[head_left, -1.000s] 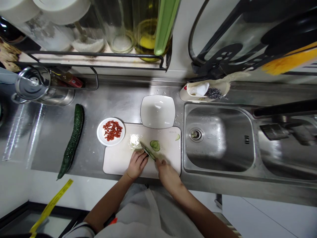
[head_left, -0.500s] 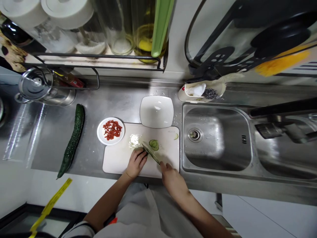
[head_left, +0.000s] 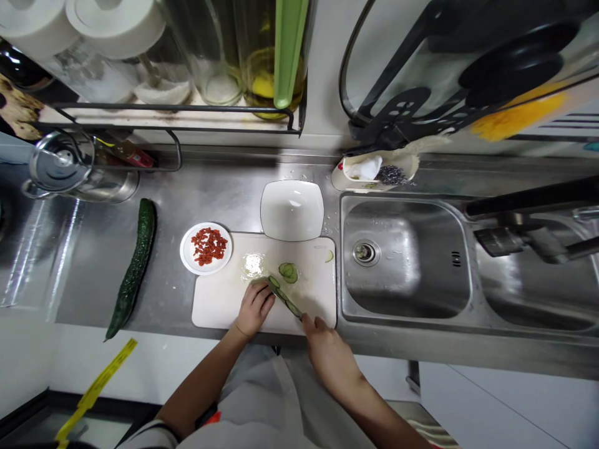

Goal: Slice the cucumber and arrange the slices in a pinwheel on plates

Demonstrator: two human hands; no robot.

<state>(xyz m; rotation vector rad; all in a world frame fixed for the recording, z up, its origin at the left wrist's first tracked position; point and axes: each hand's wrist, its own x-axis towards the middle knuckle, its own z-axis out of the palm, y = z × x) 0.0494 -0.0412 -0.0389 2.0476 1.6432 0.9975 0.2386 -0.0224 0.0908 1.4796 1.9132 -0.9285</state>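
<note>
My right hand [head_left: 328, 349] is closed around the handle of a kitchen knife [head_left: 283, 300]. Thin cucumber slices appear to cling along its blade, which slants across the white cutting board [head_left: 210, 308]. At the blade's tip, my left hand [head_left: 254, 308] has its fingers curled down on a cucumber piece, mostly hidden beneath them. Just beyond the knife lies a small overlapping pile of cucumber slices [head_left: 288, 272]. One lone slice [head_left: 329, 256] rests near the board's upper right corner.
A white bowl [head_left: 292, 212] overlaps the board's back edge. On its left stands a plate [head_left: 185, 257] of red dried berries [head_left: 208, 246]. A whole cucumber [head_left: 135, 268] lies farther left. The steel sink [head_left: 407, 262] is on the right, and a rack of jars [head_left: 163, 107] hangs above.
The knife blade has tipped so that slices now show along it. Both hands stay nearly in place, and the whole view has shifted slightly.
</note>
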